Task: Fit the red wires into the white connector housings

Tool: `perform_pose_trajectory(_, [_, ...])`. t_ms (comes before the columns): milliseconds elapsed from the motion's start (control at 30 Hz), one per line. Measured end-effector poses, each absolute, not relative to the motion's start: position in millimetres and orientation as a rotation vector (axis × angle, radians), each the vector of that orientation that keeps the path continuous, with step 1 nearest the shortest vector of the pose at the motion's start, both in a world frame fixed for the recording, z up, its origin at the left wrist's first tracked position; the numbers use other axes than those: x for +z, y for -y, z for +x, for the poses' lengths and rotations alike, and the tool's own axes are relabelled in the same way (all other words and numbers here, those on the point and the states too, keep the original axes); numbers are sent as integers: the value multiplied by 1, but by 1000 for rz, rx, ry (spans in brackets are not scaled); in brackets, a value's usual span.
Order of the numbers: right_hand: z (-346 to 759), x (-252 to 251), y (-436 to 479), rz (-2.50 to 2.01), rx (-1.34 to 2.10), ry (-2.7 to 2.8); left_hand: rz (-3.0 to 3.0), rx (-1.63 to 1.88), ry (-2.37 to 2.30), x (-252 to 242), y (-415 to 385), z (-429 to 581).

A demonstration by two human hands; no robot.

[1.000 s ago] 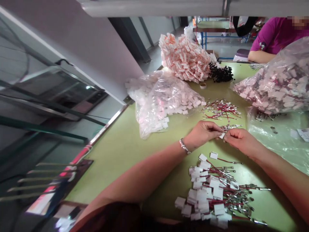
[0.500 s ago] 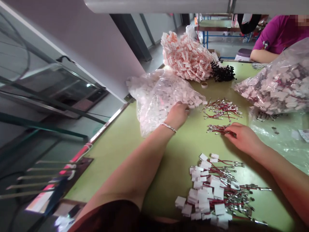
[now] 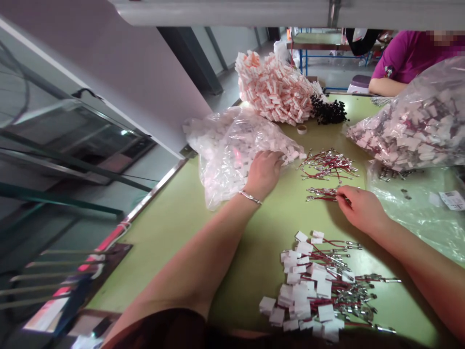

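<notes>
green table beside a pale panel; another table seen beyond.
red wires, thin and metal-tipped, are laid in a small row, met at one end by the right hand; grip cannot be told. white blocks, flat-sided, are heaped in a clear bag, overlapped by the left hand, grip hidden.

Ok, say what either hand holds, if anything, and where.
Right hand: at the nearer red wires, right of their left metal tips; grip unclear. Left hand: by the white pieces; its hold cannot be told.
</notes>
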State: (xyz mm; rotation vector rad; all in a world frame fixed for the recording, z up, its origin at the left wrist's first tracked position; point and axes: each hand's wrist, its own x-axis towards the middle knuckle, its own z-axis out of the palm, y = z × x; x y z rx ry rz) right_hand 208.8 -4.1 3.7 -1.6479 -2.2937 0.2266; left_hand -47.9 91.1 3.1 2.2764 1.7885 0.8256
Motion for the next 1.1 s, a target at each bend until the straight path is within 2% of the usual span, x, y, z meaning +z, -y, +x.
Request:
perform_pose_trajectory(100, [212, 11, 4, -1650, 461, 2140, 1758, 986, -1451, 10, -78, -33])
perform_pose_trajectory(200, [211, 13, 5, -1585, 620, 2006, 1271, 861, -1049, 6, -60, -14])
perform_pose_trajectory(300, [211, 12, 6, -1528, 689, 1929, 1063, 791, -893, -3, -45, 1])
perform_pose_trajectory(500, [212, 11, 8, -1438, 517, 2066, 1107, 816, -846, -2, -35, 10])
perform_pose_trajectory(900, [213, 9, 8, -1374, 38, 2409, 1212, 639, -841, -3, -38, 6])
perform_pose_trajectory(1100, [204, 3, 15, -1427, 172, 2418, 1238, 576, -831, -8, -27, 16])
